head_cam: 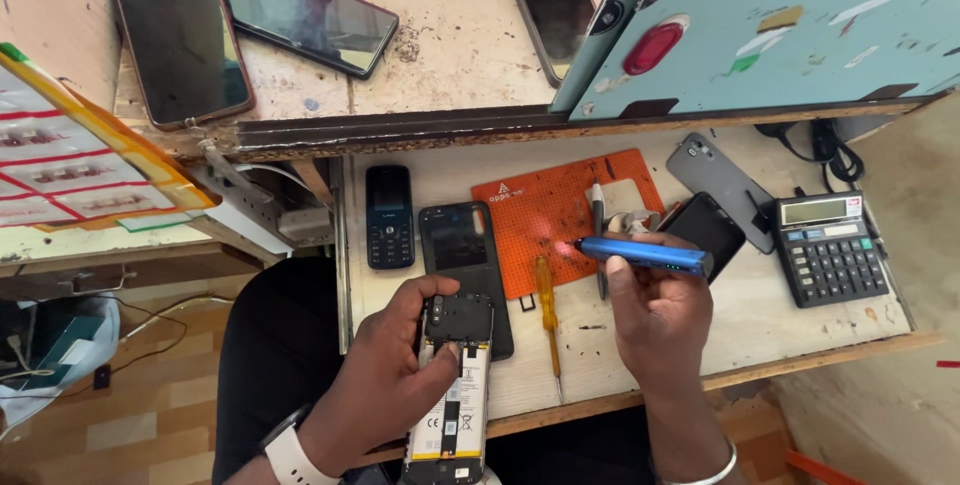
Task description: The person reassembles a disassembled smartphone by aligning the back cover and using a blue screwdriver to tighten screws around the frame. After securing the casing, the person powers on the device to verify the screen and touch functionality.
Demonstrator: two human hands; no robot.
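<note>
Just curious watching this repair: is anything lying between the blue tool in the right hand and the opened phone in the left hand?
Nothing visible does. The blue tool in the right hand is up over the orange mat; only bare desk and a yellow screwdriver lying flat separate it from the opened phone in the left hand.

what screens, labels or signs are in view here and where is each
Two dark smartphones: upper shelf, left, screens black.
Third smartphone: upper shelf, centre, black.
Keypad phone: lower desk, left, small dark screen.
Calculator: lower desk, right, pale grey display.
Battery label: white and yellow, on the opened phone in the left hand.
</note>
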